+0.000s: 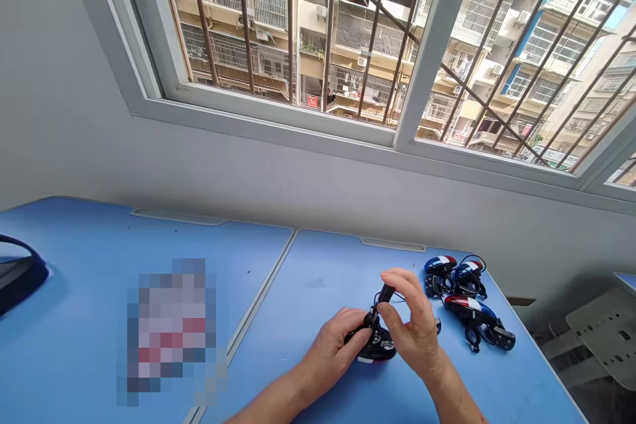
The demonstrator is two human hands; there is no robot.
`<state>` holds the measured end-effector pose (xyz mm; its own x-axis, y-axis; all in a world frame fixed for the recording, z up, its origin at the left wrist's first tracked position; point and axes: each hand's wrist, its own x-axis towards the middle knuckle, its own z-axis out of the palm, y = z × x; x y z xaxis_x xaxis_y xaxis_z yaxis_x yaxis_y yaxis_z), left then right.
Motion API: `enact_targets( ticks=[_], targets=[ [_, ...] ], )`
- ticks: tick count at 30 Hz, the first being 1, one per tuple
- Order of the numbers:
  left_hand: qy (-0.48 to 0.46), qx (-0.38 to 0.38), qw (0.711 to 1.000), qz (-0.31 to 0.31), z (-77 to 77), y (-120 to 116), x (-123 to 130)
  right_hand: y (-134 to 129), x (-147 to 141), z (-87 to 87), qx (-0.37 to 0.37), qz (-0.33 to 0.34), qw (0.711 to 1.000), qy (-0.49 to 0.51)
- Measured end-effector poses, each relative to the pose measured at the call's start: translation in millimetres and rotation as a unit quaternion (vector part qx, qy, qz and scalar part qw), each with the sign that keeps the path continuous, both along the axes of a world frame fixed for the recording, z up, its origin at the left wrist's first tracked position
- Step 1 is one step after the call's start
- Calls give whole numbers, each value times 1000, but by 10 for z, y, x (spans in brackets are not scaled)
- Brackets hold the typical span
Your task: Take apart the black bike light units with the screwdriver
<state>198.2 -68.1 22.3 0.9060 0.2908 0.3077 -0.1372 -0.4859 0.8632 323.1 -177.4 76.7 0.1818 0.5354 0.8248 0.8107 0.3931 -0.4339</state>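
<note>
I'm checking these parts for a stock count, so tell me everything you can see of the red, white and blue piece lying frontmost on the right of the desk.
This glossy moulded plastic shell runs from red through a white band to dark blue. Black fittings sit beneath it: a loop at the lower left and a bracket at the right end. It lies on its side on the blue tabletop, close to the right edge, in front of two similar pieces. I cannot tell whether it touches them. The person's right hand is near but not touching it.
</note>
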Motion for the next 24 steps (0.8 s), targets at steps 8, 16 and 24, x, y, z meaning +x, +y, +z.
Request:
enact_targets(
  ticks=[8, 16, 24],
  targets=[
    [4, 10, 1000, 4, 22, -7, -16, 39, -47, 47, 31, -67, 997, -12],
    [8, -1, 1000, 3, 19, -5, -16, -17, -11, -2, -19, 1, 999, 47],
    [11, -11, 1000, 2, 15, -9, -15, -17, 2, -55, -41, 24, 997, 60]
  ],
)
